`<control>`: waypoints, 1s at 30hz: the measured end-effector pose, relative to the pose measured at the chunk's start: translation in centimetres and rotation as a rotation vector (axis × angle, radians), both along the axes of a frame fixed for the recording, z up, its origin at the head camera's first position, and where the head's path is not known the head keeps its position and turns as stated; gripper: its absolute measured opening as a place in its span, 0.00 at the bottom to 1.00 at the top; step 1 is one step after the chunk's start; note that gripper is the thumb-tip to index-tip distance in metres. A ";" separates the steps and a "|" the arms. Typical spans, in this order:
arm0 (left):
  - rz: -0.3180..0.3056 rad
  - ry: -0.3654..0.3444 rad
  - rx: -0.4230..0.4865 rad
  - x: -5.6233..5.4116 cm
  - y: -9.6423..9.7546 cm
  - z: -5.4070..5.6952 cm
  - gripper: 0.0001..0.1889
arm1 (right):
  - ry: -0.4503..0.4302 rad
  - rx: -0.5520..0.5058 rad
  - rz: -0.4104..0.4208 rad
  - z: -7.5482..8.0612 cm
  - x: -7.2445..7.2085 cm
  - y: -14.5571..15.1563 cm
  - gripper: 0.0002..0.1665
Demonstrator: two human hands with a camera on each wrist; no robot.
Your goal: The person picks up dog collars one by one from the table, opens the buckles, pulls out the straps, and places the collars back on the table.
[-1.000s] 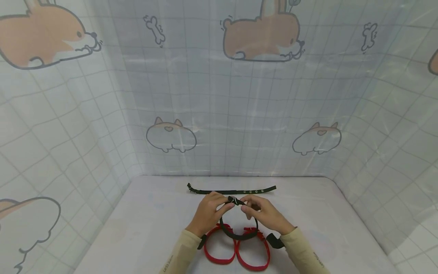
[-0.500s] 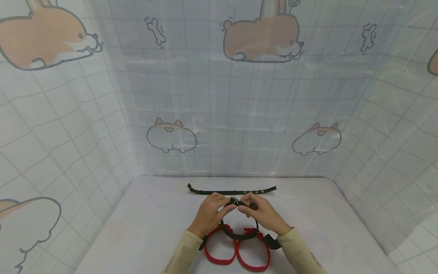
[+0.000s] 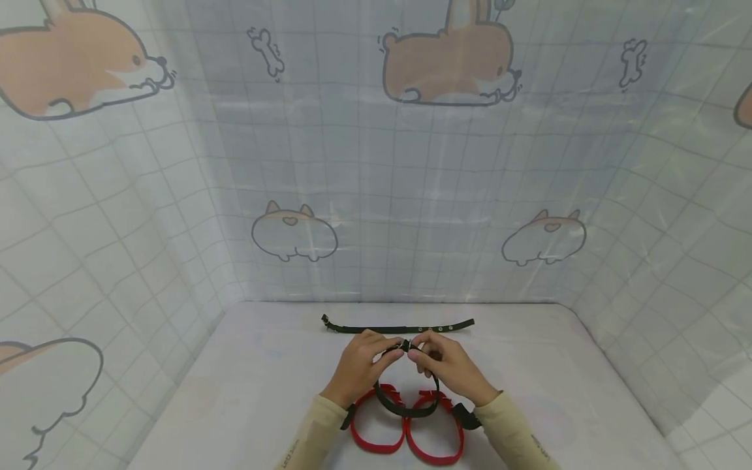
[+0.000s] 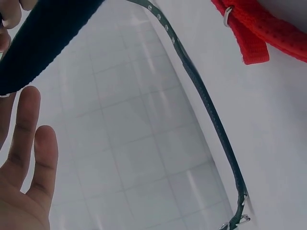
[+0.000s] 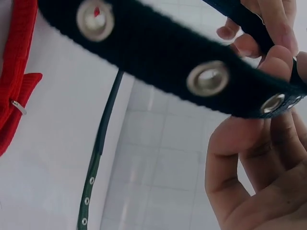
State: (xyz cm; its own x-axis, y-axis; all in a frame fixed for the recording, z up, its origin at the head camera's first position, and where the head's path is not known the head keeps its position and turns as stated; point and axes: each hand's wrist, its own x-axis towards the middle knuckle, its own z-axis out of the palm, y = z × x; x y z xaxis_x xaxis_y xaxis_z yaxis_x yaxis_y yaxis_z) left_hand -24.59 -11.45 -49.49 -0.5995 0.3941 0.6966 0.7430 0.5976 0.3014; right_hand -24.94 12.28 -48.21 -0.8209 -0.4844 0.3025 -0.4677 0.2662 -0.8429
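Observation:
A dark collar (image 3: 420, 412) with metal eyelets is bent into a loop, held up between both hands. My left hand (image 3: 357, 363) pinches it at the buckle (image 3: 405, 346) between thumb and fingers. Close beside it, my right hand (image 3: 457, 371) pinches the strap on the other side of the buckle. In the right wrist view, the eyelet strap (image 5: 158, 48) runs between the thumb and fingers of the right hand (image 5: 259, 167). The left wrist view shows some left-hand fingers (image 4: 28, 124) extended below the dark band. Fingertips partly hide the buckle.
Two red collars (image 3: 376, 448), fastened into loops, lie side by side below the hands. Another dark collar (image 3: 376, 329) lies stretched out near the back of the white table (image 3: 247, 391). Patterned sheeting (image 3: 388, 163) encloses the back and sides.
My right hand has moved slightly left, nearer the left hand. The buckle has turned a little between the fingers, and the bottom of the loop has swung slightly left and down.

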 end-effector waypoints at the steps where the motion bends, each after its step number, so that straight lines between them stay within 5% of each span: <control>1: 0.004 -0.002 0.001 0.0 0.0 0.0 0.16 | 0.001 0.005 0.003 0.0 0.0 0.1 0.12; 7: 0.061 0.007 0.067 -0.4 -1.2 -0.2 0.16 | 0.007 0.054 0.013 0.2 -0.1 1.0 0.14; 13: 0.124 -0.022 0.111 -1.0 -2.7 0.2 0.16 | 0.046 0.045 -0.113 0.6 -0.3 2.1 0.17; 21: 0.213 -0.060 0.116 -2.3 -4.0 1.3 0.19 | 0.250 0.033 -0.259 0.5 -1.8 3.3 0.18; 30: 0.255 -0.074 0.088 -4.2 -5.0 0.7 0.19 | 0.272 0.053 -0.312 -0.3 -3.1 4.1 0.19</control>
